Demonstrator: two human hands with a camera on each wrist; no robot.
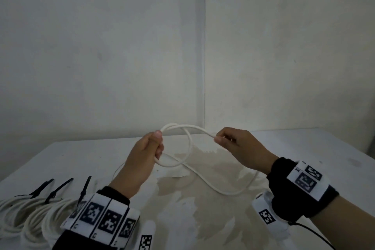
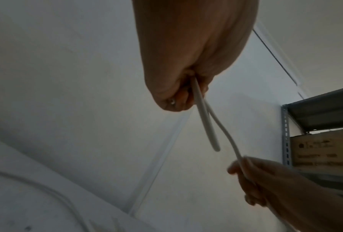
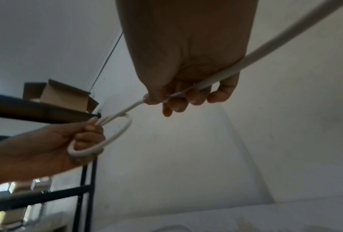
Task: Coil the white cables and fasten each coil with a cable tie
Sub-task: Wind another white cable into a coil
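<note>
A white cable point(image 1: 189, 144) hangs between my two hands above the table point(image 1: 304, 144). My left hand point(image 1: 149, 148) grips a small loop of it, thumb on top; the left wrist view shows two strands point(image 2: 204, 113) leaving that fist. To the right, my right hand point(image 1: 233, 140) pinches the cable about a hand's width from the loop. Its fingers point(image 3: 188, 97) curl round the strand point(image 3: 265, 47). The slack of the cable point(image 1: 223, 190) trails down onto the table between my arms.
Three coiled white cables point(image 1: 30, 215) lie at the near left, each with a black cable tie point(image 1: 58, 190) on it. A pale stain point(image 1: 203, 189) marks the table's middle. A metal shelf point(image 2: 315, 113) with cardboard boxes stands off to the side.
</note>
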